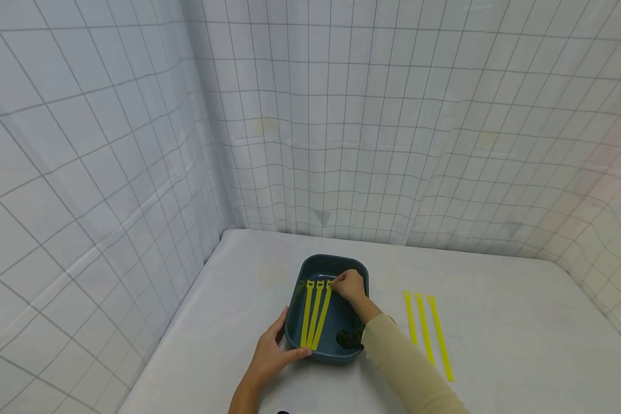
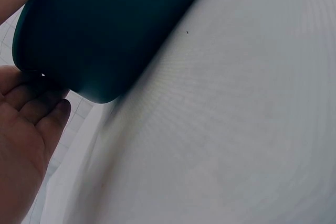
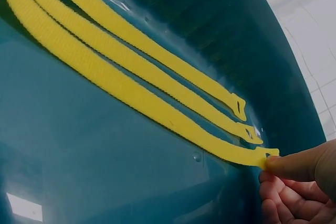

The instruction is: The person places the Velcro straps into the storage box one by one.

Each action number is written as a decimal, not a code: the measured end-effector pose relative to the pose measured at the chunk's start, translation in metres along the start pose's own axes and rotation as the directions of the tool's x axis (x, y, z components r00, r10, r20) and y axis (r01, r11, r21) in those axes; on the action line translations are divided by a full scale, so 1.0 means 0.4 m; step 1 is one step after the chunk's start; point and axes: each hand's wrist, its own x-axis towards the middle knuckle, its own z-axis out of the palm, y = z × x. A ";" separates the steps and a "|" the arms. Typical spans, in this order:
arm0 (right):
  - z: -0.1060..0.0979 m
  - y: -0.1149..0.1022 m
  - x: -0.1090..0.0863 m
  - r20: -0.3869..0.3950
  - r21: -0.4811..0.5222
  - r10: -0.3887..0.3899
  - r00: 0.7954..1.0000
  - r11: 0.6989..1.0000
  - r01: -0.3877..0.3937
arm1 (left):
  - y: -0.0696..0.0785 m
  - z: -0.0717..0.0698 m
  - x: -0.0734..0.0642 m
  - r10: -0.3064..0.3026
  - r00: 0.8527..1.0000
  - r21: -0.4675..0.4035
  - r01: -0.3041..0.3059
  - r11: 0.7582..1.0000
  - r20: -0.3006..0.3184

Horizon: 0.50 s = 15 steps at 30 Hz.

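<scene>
A dark teal basin (image 1: 332, 359) holds three yellow hook-and-loop cable ties (image 1: 317, 310), laid side by side lengthwise with their slotted heads at the far end. My right hand (image 1: 351, 285) reaches into the basin and pinches the head of the rightmost cable tie (image 3: 226, 150) between thumb and fingers. Most of that tie rests along the basin floor. At the basin's near left corner my left hand (image 1: 271, 355) grips the wall, thumb at the near rim and fingers around the outside. The left wrist view shows the fingers (image 2: 50, 111) against the basin's outer side.
Several more items surround this: three loose yellow cable ties (image 1: 428, 328) lie on the white table (image 1: 517, 328) right of the basin, partly behind my right sleeve. A dark speckled patch (image 1: 348, 339) shows inside the basin, its nature unclear. Grid-patterned white curtains (image 1: 341, 144) enclose the table.
</scene>
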 end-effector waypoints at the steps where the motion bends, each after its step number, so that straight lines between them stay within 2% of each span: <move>1: -0.001 -0.001 -0.001 -0.001 -0.001 0.007 1.000 1.000 -0.007 | -0.001 0.000 0.000 0.000 1.000 0.001 0.000 1.000 0.000; 8: -0.004 -0.008 -0.006 -0.020 -0.016 0.026 0.999 1.000 -0.027 | -0.002 0.000 0.000 0.009 1.000 -0.003 -0.009 1.000 0.003; 15: -0.001 -0.005 -0.004 -0.047 -0.020 -0.012 0.999 1.000 0.011 | 0.000 0.000 -0.002 0.016 1.000 -0.009 -0.016 1.000 0.008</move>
